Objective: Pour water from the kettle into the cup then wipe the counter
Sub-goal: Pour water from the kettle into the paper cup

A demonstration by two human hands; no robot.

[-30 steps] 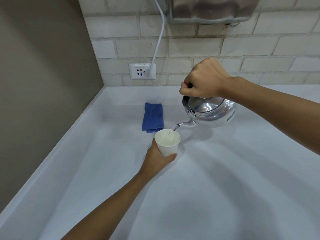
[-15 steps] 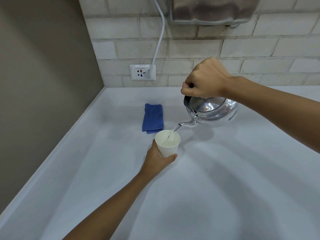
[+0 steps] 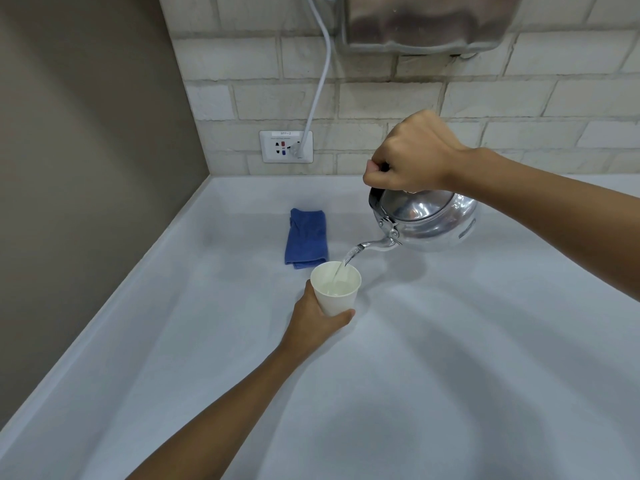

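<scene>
A shiny metal kettle (image 3: 427, 221) hangs tilted above the white counter (image 3: 415, 375), spout down to the left. My right hand (image 3: 412, 157) is shut on its handle from above. A thin stream of water runs from the spout into a white paper cup (image 3: 337, 296) that holds some water. My left hand (image 3: 313, 322) grips the cup from the near side, low on its wall. A folded blue cloth (image 3: 306, 239) lies on the counter just behind the cup.
A brick wall runs along the back with a wall socket (image 3: 286, 146) and a white cable (image 3: 320, 74) plugged into it. A metal appliance (image 3: 426, 20) hangs on that wall. A brown side wall (image 3: 86, 168) bounds the counter on the left.
The kettle and my right hand have drifted slightly right and stay tilted. Water keeps running into the cup. My left hand and the cup have hardly moved.
</scene>
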